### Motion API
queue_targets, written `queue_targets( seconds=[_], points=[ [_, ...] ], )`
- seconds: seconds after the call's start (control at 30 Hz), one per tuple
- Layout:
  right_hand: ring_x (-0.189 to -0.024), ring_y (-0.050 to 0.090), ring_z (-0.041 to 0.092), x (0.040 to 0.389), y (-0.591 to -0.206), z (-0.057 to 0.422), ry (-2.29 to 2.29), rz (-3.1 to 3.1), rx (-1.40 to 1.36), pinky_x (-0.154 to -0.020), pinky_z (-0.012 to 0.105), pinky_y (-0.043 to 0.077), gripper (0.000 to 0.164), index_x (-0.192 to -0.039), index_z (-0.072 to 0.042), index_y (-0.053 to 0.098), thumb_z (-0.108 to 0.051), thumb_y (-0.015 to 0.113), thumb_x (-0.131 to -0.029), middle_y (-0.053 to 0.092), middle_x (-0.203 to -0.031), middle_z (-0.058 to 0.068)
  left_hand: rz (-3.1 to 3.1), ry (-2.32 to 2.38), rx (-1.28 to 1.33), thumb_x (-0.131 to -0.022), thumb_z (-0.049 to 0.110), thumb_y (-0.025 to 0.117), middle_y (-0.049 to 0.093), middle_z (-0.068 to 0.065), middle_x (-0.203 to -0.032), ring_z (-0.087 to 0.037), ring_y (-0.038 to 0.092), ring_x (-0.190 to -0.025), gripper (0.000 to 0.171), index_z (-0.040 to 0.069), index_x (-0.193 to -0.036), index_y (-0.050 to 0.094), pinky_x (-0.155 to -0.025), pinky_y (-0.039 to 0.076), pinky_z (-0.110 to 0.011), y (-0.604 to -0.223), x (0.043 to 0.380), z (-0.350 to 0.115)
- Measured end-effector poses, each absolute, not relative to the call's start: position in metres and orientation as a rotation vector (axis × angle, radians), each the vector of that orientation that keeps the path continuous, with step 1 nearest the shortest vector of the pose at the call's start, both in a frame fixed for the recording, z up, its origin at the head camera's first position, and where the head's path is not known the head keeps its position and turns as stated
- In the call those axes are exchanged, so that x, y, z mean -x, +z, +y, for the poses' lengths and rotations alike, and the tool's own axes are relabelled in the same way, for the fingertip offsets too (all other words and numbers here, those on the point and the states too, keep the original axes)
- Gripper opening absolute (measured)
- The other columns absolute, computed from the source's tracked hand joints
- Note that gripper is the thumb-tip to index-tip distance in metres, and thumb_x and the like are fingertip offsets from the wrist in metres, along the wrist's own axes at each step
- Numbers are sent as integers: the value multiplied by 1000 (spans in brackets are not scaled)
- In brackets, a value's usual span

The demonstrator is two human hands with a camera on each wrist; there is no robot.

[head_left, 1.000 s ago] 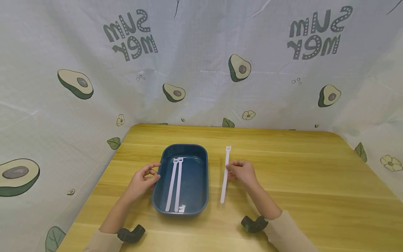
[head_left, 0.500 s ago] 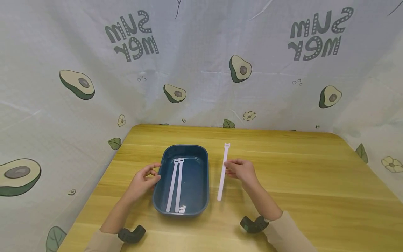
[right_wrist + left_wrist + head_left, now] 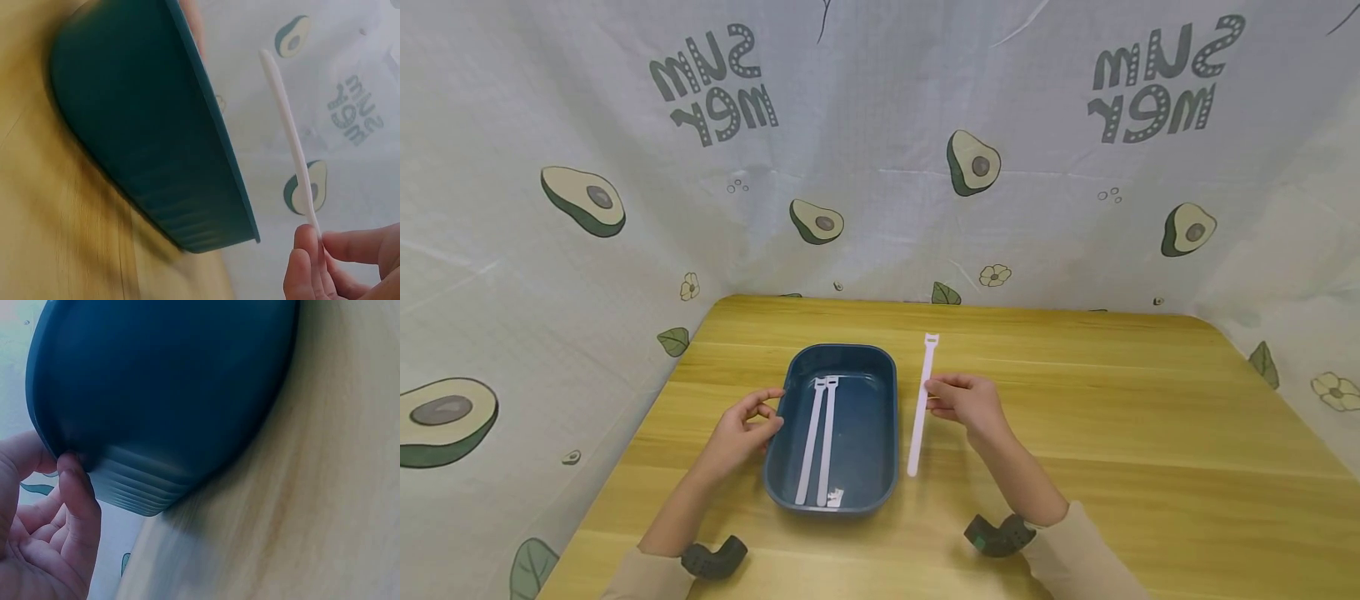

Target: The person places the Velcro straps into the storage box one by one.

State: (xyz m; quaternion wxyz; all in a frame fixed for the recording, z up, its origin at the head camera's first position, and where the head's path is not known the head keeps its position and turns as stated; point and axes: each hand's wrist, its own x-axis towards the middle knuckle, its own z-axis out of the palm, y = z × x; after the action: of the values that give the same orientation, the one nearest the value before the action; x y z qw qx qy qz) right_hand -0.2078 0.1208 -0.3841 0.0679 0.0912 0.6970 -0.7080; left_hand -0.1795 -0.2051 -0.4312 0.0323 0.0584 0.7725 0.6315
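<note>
A dark blue plastic bin (image 3: 868, 454) stands on the table, with two white cable ties (image 3: 827, 442) lying lengthwise side by side on the left of its floor. My left hand (image 3: 747, 427) pinches the bin's left rim; in the left wrist view the thumb and a finger meet at that edge. To the right of the bin, my right hand (image 3: 972, 404) holds a third white cable tie (image 3: 919, 425) by its middle, between thumb and fingers. Its slotted head points away from me, and it hangs above the table, apart from the bin wall.
The wooden table (image 3: 1112, 433) reaches far to the right of the bin. A white curtain (image 3: 880, 150) with avocado prints closes off the back and sides. A dark curved wrist mount (image 3: 1000, 535) sits at the right wrist, and another wrist mount (image 3: 715, 558) at the left.
My right hand has carried its cable tie leftward and slightly away from me, closer to the bin's right wall. My left hand, the bin and the two ties inside stay in place.
</note>
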Motion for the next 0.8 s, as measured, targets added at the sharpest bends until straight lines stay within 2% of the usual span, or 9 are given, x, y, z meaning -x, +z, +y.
queue_targets(
  seconds=[0.27,0.8],
  points=[
    [-64,65,17,206,-380,111,-2171,2029,-230,-64,28,54,32,-106,13,59,-6,68,-82,66,-78,9,2383,1939,-165,-87,4,61,50,-14,-87,-14,50,-51,41,1,-126,48,-51,45,-24,-431,179,-205],
    [-63,64,17,205,-377,89,-2153,1997,-181,-66,32,54,27,-103,12,62,-2,68,-81,66,-75,11,2384,1942,-152,-87,3,60,49,-15,-88,-15,49,-49,41,1,-126,48,-50,45,-23,-430,178,-204]
  ],
)
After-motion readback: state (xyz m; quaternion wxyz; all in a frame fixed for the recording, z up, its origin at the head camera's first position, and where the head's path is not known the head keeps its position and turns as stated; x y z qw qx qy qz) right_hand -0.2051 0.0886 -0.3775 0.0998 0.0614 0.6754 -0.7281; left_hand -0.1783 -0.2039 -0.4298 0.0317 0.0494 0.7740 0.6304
